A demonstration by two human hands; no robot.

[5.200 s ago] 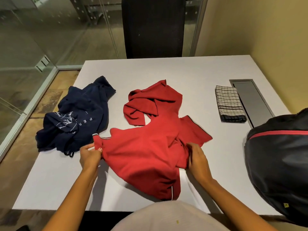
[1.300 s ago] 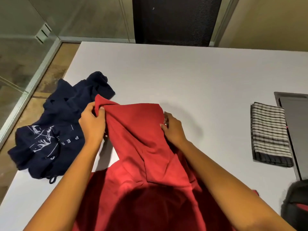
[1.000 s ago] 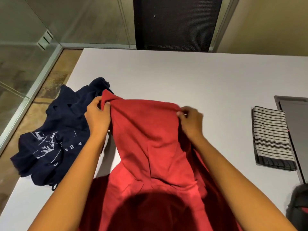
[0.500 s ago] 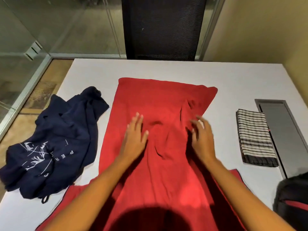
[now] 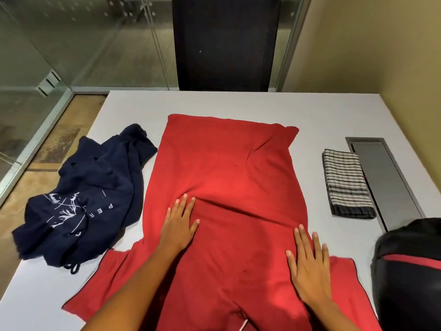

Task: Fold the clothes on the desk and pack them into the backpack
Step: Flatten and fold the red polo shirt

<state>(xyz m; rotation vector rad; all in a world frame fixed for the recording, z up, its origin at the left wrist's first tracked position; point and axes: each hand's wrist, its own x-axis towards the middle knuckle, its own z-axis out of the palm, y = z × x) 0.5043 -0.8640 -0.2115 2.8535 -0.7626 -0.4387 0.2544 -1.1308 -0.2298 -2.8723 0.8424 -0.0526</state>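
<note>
On the bench (image 5: 214, 103), your left hand (image 5: 180, 225) and right hand (image 5: 309, 266) pressed the red shirt (image 5: 229, 168) open-palmed; the ridge between them could have creased in.

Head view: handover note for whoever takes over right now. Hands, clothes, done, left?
Left hand: open, flat on the red shirt, at its middle.
Right hand: open, flat on it near its right edge.
Red shirt: spread on the desk, wrinkled, unfolded. Navy shirt: crumpled to its left. Checked cloth: folded, to its right. Backpack: desk's near right corner.
Done: checked cloth folded.
Left: fold red and navy shirts, pack all three.
</note>
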